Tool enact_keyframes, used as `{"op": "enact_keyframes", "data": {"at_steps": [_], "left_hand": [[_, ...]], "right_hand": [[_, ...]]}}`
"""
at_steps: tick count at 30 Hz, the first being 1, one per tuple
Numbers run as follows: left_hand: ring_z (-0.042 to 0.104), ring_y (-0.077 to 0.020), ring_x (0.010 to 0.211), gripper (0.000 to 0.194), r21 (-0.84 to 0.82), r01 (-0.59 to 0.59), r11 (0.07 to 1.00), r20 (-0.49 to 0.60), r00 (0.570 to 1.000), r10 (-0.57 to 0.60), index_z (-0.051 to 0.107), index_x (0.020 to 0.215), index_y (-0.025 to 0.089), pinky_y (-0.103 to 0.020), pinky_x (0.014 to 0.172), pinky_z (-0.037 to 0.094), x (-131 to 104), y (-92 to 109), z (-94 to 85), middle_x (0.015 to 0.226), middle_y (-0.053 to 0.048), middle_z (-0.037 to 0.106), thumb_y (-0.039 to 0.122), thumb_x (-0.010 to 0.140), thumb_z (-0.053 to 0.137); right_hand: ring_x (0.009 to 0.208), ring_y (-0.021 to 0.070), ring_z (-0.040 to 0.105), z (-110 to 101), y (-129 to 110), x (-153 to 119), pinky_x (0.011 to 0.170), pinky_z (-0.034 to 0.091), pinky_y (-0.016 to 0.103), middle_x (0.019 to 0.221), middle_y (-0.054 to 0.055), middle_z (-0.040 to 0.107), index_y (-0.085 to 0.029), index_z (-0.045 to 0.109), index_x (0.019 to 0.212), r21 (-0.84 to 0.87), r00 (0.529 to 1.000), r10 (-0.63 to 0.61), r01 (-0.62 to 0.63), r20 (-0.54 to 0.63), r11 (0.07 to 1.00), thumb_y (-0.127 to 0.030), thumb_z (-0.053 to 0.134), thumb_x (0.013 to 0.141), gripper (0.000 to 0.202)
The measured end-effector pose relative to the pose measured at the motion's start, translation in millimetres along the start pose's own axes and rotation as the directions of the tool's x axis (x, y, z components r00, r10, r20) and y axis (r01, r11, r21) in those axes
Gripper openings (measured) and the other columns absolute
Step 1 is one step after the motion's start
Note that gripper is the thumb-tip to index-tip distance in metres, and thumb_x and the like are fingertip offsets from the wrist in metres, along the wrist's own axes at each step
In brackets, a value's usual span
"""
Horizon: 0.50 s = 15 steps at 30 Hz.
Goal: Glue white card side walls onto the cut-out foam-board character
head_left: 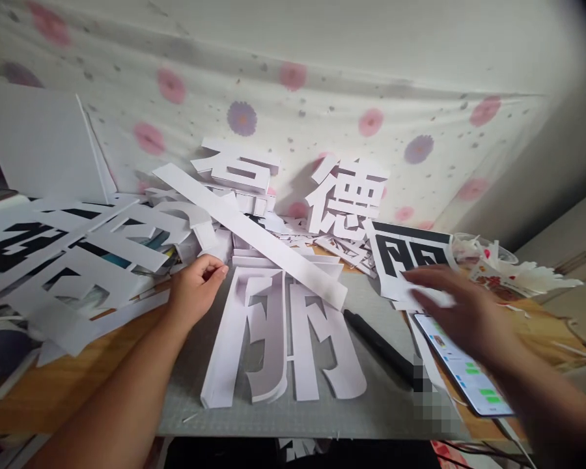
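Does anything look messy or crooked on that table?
Yes. The long white strip slants crookedly across the top edge of the white cut-out character. Cut sheets on the left overlap in a jumble. A blocky patch hides one end of the black tool, which looks odd too.

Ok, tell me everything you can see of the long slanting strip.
The strip is plain white, straight and narrow, and looks like card or foam board. It slants from upper left to lower right, across the top of the white character. Its lower end is beside a black tool; contact is unclear. Neither left hand nor right hand touches it.
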<state>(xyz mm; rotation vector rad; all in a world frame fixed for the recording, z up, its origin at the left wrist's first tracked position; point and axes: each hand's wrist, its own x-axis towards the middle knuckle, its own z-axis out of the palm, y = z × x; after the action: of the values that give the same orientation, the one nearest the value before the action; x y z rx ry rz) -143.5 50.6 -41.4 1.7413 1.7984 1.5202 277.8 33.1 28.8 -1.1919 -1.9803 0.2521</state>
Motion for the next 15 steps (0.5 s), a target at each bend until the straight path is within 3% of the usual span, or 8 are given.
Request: {"op": "enact_keyframes", "data": {"at_steps": [1,4,8,11,15], "left_hand": [[0.057,-0.0154,0.066,0.022,-0.009,0.003,1.000,-0.006,1.000,-0.003,0.060,0.077,0.021,-0.025,0.062,0.041,0,0,-1.4,0.069,0.001,0.062,0.044,0.079,0.057],[0.058,-0.0162,0.066,0.021,-0.028,0.019,0.999,-0.022,1.000,-0.020,0.060,0.076,0.021,-0.027,0.062,0.041,0,1,-3.4,0.069,0.001,0.062,0.042,0.079,0.056],[0.057,-0.0160,0.065,0.020,-0.036,0.016,0.999,-0.019,1.000,-0.017,0.061,0.075,0.021,-0.027,0.063,0.040,0,4,-3.8,0.069,0.001,0.062,0.040,0.078,0.057],[0.056,-0.0156,0.065,0.018,-0.037,-0.005,0.999,-0.002,1.000,0.005,0.061,0.076,0.022,-0.027,0.062,0.039,0,6,-3.9,0.069,0.002,0.062,0.039,0.078,0.057],[0.056,-0.0159,0.066,0.017,-0.039,-0.023,0.999,0.016,1.000,0.024,0.061,0.077,0.021,-0.027,0.062,0.039,-1,6,-4.0,0.070,0.001,0.062,0.038,0.078,0.057]], "right_hand": [[0.099,0.0233,0.062,15,-8,5,0.088,0.053,0.042,0.112,0.007,0.064,-0.026,0.067,0.107,-0.037,0.995,-0.057,0.060,0.079,0.998,-0.035,0.070,0.085,0.024],[0.114,0.0283,0.056,73,-19,21,0.099,0.046,0.049,0.123,0.009,0.060,-0.026,0.059,0.125,-0.159,0.938,-0.153,0.210,0.312,0.965,-0.025,0.070,0.079,0.047],[0.115,0.0360,0.052,131,-13,34,0.094,0.046,0.054,0.124,0.015,0.055,-0.023,0.050,0.134,-0.304,0.940,-0.099,0.203,0.325,0.931,-0.024,0.073,0.071,0.067],[0.109,0.0372,0.051,144,-6,38,0.092,0.045,0.054,0.119,0.016,0.054,-0.021,0.048,0.136,-0.393,0.966,-0.039,0.141,0.257,0.909,-0.022,0.071,0.069,0.070],[0.107,0.0380,0.051,139,-7,43,0.090,0.044,0.054,0.110,0.016,0.055,-0.017,0.048,0.135,-0.439,0.988,0.024,0.046,0.153,0.897,-0.021,0.070,0.065,0.074]]}}
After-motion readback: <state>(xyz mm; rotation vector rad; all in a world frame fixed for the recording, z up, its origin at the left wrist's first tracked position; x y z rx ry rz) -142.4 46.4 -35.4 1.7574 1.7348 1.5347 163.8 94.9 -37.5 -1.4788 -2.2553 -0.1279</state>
